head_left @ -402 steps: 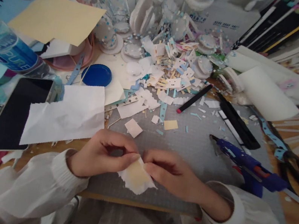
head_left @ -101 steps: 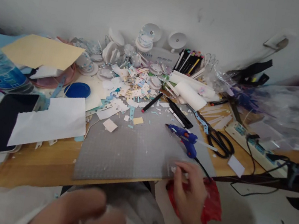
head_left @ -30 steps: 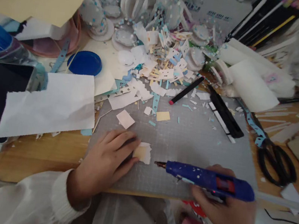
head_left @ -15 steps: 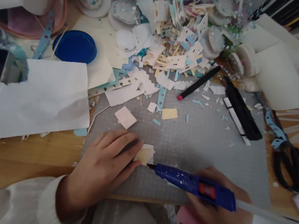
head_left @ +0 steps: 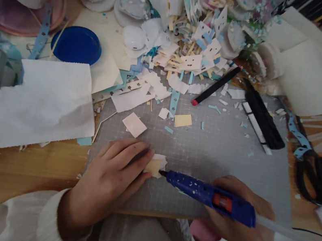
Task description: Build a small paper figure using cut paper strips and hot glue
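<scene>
Little paper (head_left: pixel 155 166) is held down by left hand (head_left: pixel 109 177) | blue glue gun (head_left: pixel 195 189) is gripped by right hand (head_left: pixel 248 238), tip (head_left: pixel 163 173) at paper

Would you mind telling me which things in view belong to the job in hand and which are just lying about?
In use:
blue glue gun, gripped by the right hand
small yellow-and-white paper piece, touched by the left hand
grey cutting mat beneath

Seemingly just lying about:
black scissors
blue disc
dark pen with a pink end
large white sheet
</scene>
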Tool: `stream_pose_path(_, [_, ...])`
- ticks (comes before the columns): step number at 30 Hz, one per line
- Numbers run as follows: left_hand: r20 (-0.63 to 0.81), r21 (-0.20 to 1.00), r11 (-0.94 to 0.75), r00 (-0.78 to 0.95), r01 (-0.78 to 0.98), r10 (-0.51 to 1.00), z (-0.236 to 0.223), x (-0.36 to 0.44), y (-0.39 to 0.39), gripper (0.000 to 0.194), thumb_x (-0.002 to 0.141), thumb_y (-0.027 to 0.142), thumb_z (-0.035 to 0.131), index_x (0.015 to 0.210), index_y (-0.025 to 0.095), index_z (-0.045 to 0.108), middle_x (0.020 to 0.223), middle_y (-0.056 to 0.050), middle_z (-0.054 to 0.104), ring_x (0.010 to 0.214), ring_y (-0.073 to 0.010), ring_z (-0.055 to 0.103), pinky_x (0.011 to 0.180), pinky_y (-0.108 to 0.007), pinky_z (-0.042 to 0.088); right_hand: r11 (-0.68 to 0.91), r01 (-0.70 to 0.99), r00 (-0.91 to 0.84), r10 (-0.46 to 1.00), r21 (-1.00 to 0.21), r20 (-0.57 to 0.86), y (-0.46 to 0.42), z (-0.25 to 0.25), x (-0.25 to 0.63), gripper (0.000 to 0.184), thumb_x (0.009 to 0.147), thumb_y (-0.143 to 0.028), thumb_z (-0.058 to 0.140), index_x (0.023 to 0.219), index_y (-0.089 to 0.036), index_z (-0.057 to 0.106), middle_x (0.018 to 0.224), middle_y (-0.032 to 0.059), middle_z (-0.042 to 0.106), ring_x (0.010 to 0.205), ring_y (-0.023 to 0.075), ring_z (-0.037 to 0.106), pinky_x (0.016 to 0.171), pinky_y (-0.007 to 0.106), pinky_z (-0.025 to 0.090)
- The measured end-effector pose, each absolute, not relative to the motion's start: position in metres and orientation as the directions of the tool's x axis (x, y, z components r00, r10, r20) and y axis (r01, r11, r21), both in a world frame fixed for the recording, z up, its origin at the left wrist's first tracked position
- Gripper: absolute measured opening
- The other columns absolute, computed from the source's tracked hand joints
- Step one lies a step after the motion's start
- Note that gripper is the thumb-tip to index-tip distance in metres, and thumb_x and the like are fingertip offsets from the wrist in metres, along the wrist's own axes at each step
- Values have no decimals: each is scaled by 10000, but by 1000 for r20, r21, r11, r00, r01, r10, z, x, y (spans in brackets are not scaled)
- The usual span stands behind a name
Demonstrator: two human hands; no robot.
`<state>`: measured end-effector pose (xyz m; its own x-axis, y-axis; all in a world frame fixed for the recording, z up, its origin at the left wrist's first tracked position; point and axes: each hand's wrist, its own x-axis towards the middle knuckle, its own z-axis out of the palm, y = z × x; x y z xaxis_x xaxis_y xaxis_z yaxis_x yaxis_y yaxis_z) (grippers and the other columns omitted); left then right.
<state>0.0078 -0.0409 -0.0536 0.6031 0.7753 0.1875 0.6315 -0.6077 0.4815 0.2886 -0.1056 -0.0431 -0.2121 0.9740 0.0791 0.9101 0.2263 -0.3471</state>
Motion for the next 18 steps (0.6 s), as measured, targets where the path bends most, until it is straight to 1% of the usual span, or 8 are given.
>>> stream_pose_path(4, [180, 492, -604, 605, 627, 776, -54, 7, -42, 295, 937, 235, 557, 1212, 133, 583, 1195, -104, 623, 1112, -265, 535, 946, -433, 483, 235, 905, -205, 971, -355, 121, -103, -41, 287, 92, 803, -297, 621, 883, -266, 588, 703, -15, 652, 570, 161, 619, 544, 270, 462])
stream_pose_path(7, [180, 485, -605, 606, 631, 775, -53, 7, -42, 317, 931, 226, 563, 1237, 141, 576, 1197, -105, 623, 1115, -272, 535, 946, -440, 475, 195, 921, -143, 975, -339, 172, -100, -40, 283, 119, 819, -348, 620, 886, -262, 571, 703, -14, 646, 565, 152, 620, 529, 259, 458])
stream_pose_path(9, [180, 483, -605, 604, 633, 776, -53, 6, -43, 326, 925, 218, 569, 1244, 151, 576, 1199, -103, 623, 1114, -274, 538, 944, -443, 472, 168, 932, -114, 977, -320, 182, -97, -39, 280, 124, 838, -375, 602, 869, -262, 564, 682, -19, 634, 551, 144, 615, 517, 254, 445])
stream_pose_path(12, [179, 473, -607, 605, 638, 776, -53, 7, -42, 334, 925, 212, 569, 1254, 160, 571, 1204, -102, 621, 1114, -275, 537, 936, -443, 472, 172, 944, -125, 977, -282, 174, -94, -38, 278, 151, 833, -402, 616, 837, -259, 568, 663, -18, 630, 543, 143, 611, 506, 254, 429])
stream_pose_path(15, [179, 458, -615, 610, 642, 772, -54, 8, -42, 368, 929, 213, 562, 1293, 162, 543, 1202, -106, 620, 1108, -278, 535, 922, -450, 478, 175, 947, -130, 976, -271, 176, -94, -38, 279, 189, 834, -440, 614, 843, -255, 576, 675, -12, 640, 556, 148, 618, 517, 256, 436])
stream_pose_path(18, [193, 423, -638, 624, 643, 757, -55, 8, -42, 338, 937, 215, 544, 1270, 165, 567, 1202, -116, 617, 1096, -289, 537, 895, -464, 487, 161, 953, -115, 976, -257, 185, -94, -38, 279, 167, 848, -418, 605, 858, -253, 582, 686, -19, 644, 565, 146, 627, 526, 250, 441])
